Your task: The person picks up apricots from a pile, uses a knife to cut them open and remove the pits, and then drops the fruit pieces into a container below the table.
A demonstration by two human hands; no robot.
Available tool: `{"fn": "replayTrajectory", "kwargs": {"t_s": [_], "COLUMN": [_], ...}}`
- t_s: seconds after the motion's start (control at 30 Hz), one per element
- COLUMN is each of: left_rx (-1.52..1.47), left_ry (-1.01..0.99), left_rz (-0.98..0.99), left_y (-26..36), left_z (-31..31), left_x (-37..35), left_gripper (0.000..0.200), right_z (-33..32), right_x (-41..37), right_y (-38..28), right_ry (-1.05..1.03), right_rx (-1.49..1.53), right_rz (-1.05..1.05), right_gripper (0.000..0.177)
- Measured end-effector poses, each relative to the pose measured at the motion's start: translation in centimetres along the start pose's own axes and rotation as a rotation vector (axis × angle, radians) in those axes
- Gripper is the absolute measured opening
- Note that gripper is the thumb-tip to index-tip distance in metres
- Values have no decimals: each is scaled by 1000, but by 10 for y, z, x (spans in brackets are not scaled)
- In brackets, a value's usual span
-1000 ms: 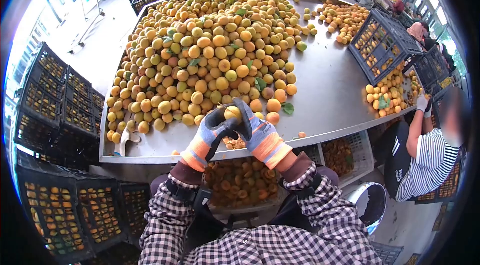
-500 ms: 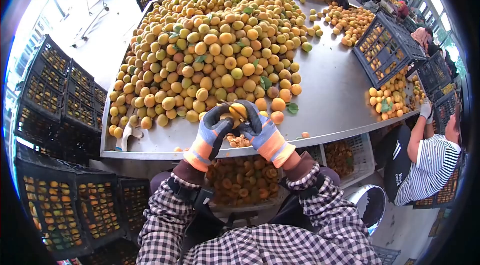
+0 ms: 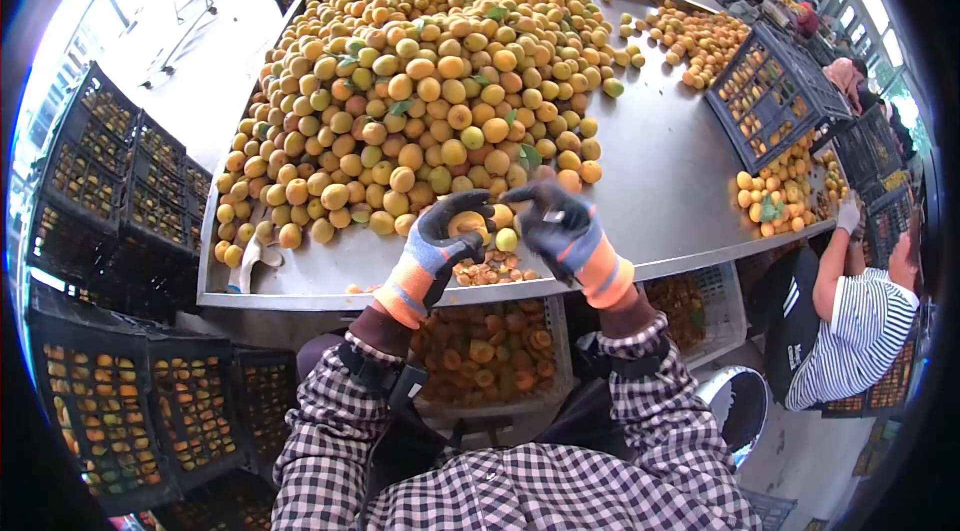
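Left hand (image 3: 437,249) has its fingers curled round an apricot (image 3: 466,224), right over the near edge of the table (image 3: 650,181). Right hand (image 3: 562,223) sits just to the fruit's right, fingers bent but blurred, so I can't tell if they grip anything.

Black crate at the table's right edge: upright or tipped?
Tipped. The black crate lies on its side on the steel table, and a heap of apricots spills from its mouth onto the tabletop.
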State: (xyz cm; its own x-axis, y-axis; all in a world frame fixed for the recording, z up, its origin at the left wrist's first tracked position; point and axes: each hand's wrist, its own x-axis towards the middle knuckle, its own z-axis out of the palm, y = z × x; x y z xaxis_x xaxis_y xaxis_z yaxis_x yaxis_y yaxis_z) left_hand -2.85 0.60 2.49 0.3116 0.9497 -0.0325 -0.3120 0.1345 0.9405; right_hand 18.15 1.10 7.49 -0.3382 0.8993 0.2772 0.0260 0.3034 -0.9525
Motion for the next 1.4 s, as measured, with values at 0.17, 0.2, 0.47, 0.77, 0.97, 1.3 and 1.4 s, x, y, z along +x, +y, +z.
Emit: {"fn": "replayTrajectory", "kwargs": {"t_s": [0.17, 0.2, 0.47, 0.77, 0.97, 1.3, 1.4], "left_rx": [-27, -12, 20, 232, 439, 832, 1002], "left_ry": [-117, -135, -94, 27, -26, 35, 229], "left_rz": [-23, -3, -40, 115, 205, 247, 70], "left_y": [-12, -11, -16, -44, -20, -45, -24], "left_z": [28, 33, 41, 47, 49, 19, 18], "left_x": [-1, -2, -6, 2, 6, 22, 23], "left_gripper": [62, 63, 67, 65, 67, 55, 47], "right_z": [11, 14, 25, 39, 24, -2, -29], "right_x": [14, 16, 19, 27, 42, 55, 48], "right_y": [7, 5, 5, 11, 21, 45, 49], "right_ry": [457, 517, 447, 638, 763, 943, 806], "right_rx": [570, 588, 540, 430, 816, 796, 562], "right_rz": [-91, -149, -261, -216, 23, 252, 234], "right_gripper": [14, 15, 17, 14, 17, 19, 18]}}
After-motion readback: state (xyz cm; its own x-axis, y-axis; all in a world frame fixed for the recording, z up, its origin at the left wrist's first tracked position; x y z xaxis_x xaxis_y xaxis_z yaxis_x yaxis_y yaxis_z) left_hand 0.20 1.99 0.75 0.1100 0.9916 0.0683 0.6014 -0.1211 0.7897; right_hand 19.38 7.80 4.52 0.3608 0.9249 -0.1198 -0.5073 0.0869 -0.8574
